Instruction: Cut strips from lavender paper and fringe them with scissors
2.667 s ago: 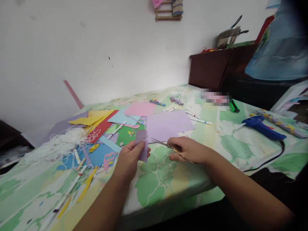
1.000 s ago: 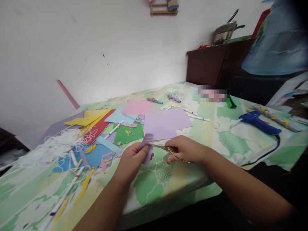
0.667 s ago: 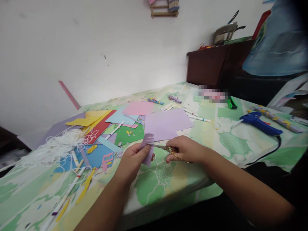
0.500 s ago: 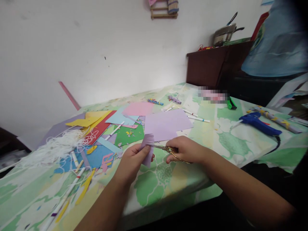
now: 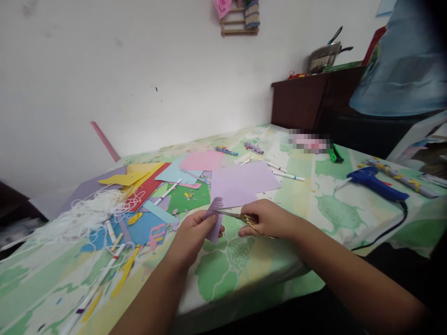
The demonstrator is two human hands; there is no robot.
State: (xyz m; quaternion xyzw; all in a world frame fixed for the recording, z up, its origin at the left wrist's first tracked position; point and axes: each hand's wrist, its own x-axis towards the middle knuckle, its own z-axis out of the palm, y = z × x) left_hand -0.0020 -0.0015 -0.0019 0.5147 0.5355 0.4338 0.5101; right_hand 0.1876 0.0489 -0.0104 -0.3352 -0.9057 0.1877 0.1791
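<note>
Pinched between the thumb and fingers of my left hand [image 5: 197, 230] is a narrow strip of purple paper [image 5: 213, 228]. Slits along its right edge form a fringe near the top. My right hand [image 5: 267, 218] grips a pair of gold-handled scissors [image 5: 240, 215], fingers in the loops. The blades point left and their tips meet the strip's edge just above my left thumb. A larger sheet of purple paper [image 5: 240, 181] lies flat on the table right behind the strip.
Left of my hands lie coloured paper sheets [image 5: 190, 195], tangled white string [image 5: 91, 214], markers [image 5: 108, 265] and paper scraps. A blue glue gun [image 5: 379, 184] with a black cord rests at the right, near a green cutter [image 5: 335, 154]. The patterned tablecloth [image 5: 223, 274] drapes over the front edge.
The scissors' blades look closer together now, still at the strip's fringed edge. My hands have hardly moved; the camera view has shifted slightly.
</note>
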